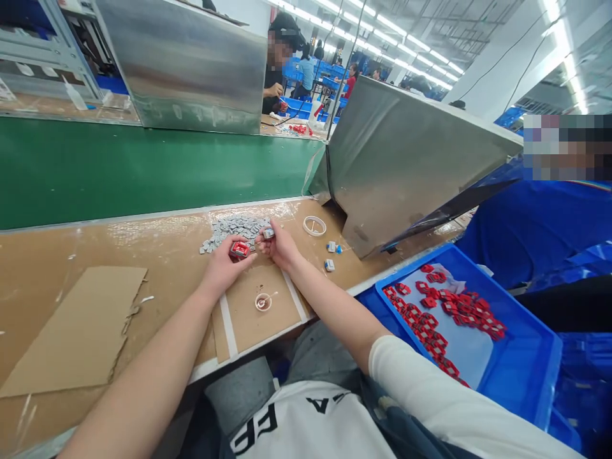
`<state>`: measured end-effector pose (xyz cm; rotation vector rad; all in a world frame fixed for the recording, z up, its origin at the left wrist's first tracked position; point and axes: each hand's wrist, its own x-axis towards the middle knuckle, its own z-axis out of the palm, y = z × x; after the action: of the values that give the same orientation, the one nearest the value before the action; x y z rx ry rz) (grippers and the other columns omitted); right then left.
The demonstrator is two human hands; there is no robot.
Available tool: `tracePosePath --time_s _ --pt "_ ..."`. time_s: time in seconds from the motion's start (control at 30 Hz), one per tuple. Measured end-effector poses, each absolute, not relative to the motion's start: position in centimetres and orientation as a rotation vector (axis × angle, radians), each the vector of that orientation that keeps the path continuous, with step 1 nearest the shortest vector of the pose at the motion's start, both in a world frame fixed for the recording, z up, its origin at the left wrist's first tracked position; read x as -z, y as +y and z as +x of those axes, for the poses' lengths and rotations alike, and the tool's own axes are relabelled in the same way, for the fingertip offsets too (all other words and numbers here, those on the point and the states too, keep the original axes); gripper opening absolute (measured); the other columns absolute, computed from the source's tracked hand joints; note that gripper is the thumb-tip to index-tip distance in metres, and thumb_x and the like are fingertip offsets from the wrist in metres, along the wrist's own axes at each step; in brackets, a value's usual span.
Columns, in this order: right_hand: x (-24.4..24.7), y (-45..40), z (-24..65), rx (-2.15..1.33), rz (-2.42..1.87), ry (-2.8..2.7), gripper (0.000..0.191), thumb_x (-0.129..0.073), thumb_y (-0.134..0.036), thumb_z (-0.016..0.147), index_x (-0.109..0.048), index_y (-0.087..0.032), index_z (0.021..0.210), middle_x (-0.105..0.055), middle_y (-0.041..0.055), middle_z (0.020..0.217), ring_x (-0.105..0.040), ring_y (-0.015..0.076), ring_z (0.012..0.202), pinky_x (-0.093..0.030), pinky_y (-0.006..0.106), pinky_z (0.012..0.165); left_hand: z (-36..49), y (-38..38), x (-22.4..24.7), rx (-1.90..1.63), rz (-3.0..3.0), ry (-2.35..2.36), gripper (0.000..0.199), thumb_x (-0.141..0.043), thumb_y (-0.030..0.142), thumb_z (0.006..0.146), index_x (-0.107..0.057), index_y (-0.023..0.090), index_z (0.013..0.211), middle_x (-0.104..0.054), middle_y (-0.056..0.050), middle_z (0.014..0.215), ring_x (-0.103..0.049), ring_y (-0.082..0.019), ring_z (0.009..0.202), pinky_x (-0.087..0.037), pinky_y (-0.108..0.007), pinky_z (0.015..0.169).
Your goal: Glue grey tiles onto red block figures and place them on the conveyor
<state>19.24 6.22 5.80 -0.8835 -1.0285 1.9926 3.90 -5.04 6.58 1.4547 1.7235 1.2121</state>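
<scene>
My left hand (226, 264) is closed round a small red part (240, 249) with a dark rim, its red side facing up. Close on its right, my right hand (280, 245) pinches a small grey-white part (268, 234) between thumb and fingers. The two held parts are apart. Behind both hands a pile of small grey pieces (239, 227) is spread over the brown table (176, 255). Nearer my body, a small round cup (262, 302) with a thin stick across its rim stands on a taped cardboard sheet (248, 325).
To the right are a white ring (314, 225), small white-and-blue parts (329, 264) and a blue bin (526, 363) holding many red parts (471, 309). Torn cardboard (76, 331) lies left. Metal panels (411, 153) stand behind; a person in blue (540, 223) sits at right.
</scene>
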Motion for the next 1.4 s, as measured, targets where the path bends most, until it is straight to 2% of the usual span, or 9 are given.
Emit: tracePosePath --time_s 0.13,0.33,0.43,0.53,0.67,1.03,1.23,1.33,1.4 --pt "-5.3 6.4 19.8 -1.972 -0.694 -1.085 0.046 -0.055 -0.067 0.097 -0.058 -0.021 0.101 -0.039 -0.0109 0.052 -0.019 0.0057 0.039 -0.017 0.018 0.041 3.8 -4.8 -6.4 -1.275 1.398 1.715 0.046 -0.078 0.053 0.077 -0.063 0.025 0.111 -0.070 0.000 0.091 -0.066 -0.021 0.083 -0.051 -0.031 0.078" --pt "-4.7 6.7 20.6 -2.056 -0.519 -1.322 0.043 -0.062 -0.056 0.092 -0.053 -0.025 0.120 -0.048 -0.0055 0.075 -0.042 0.0105 0.054 -0.032 0.021 0.047 3.8 -4.5 -6.0 -1.303 1.339 1.670 0.051 -0.075 0.051 0.078 -0.058 0.023 0.117 -0.070 -0.001 0.093 -0.065 -0.019 0.077 -0.052 -0.031 0.075" --pt "-4.2 6.6 20.7 -1.718 -0.545 -1.629 0.051 -0.064 -0.068 0.091 -0.060 -0.020 0.108 -0.044 -0.0055 0.069 -0.041 0.0106 0.056 -0.036 0.024 0.054 3.7 -4.7 -6.2 -1.228 1.435 1.708 0.040 -0.071 0.042 0.078 -0.062 0.023 0.111 -0.072 -0.002 0.094 -0.068 -0.021 0.083 -0.053 -0.031 0.078" --pt "-3.9 6.4 21.0 -1.240 -0.610 -1.928 0.059 -0.067 -0.076 0.086 -0.067 -0.018 0.094 -0.054 -0.0007 0.073 -0.047 0.0134 0.066 -0.041 0.027 0.063 3.6 -5.0 -6.2 -1.092 1.539 1.825 0.036 -0.068 0.031 0.074 -0.063 0.024 0.110 -0.073 -0.001 0.090 -0.068 -0.022 0.082 -0.051 -0.031 0.076" --pt "-3.9 5.8 21.1 -0.907 -0.520 -2.165 0.060 -0.062 -0.074 0.092 -0.076 -0.018 0.109 -0.066 0.0051 0.086 -0.056 0.0167 0.077 -0.047 0.030 0.074 3.6 -5.0 -5.6 -0.939 1.626 1.930 0.033 -0.067 0.032 0.075 -0.061 0.024 0.107 -0.072 -0.001 0.088 -0.068 -0.023 0.079 -0.048 -0.031 0.071" --pt "-3.4 4.8 20.5 -0.594 -0.575 -2.342 0.052 -0.067 -0.060 0.096 -0.077 -0.017 0.122 -0.071 0.0061 0.086 -0.063 0.0164 0.077 -0.047 0.026 0.073 4.7 -5.3 -6.4 -0.568 1.772 2.180 0.039 -0.063 0.033 0.088 -0.061 0.019 0.124 -0.076 -0.010 0.098 -0.073 -0.033 0.090 -0.046 -0.034 0.067" --pt "-3.5 3.8 19.7 -0.570 -0.702 -2.478 0.054 -0.053 -0.055 0.106 -0.064 -0.017 0.142 -0.071 0.0131 0.109 -0.067 0.0239 0.101 -0.053 0.034 0.089 4.6 -5.4 -6.4 -0.605 1.682 2.199 0.048 -0.062 0.033 0.091 -0.057 0.017 0.136 -0.076 -0.014 0.103 -0.073 -0.036 0.097 -0.051 -0.039 0.076" --pt "-3.5 4.0 19.7 -0.662 -0.653 -2.441 0.059 -0.036 -0.050 0.112 -0.044 -0.016 0.159 -0.066 0.0171 0.129 -0.063 0.0261 0.120 -0.052 0.042 0.104 3.6 -5.4 -6.5 -0.813 1.599 1.999 0.062 -0.064 0.031 0.089 -0.049 0.019 0.148 -0.075 -0.011 0.107 -0.073 -0.030 0.094 -0.053 -0.036 0.079" --pt "-3.5 4.5 20.1 -0.775 -0.583 -2.366 0.057 -0.030 -0.046 0.113 -0.042 -0.017 0.161 -0.064 0.0168 0.136 -0.061 0.0249 0.127 -0.049 0.043 0.112 2.9 -5.4 -6.7 -0.894 1.607 1.795 0.064 -0.063 0.034 0.090 -0.047 0.021 0.151 -0.074 -0.007 0.102 -0.071 -0.025 0.087 -0.052 -0.034 0.076"
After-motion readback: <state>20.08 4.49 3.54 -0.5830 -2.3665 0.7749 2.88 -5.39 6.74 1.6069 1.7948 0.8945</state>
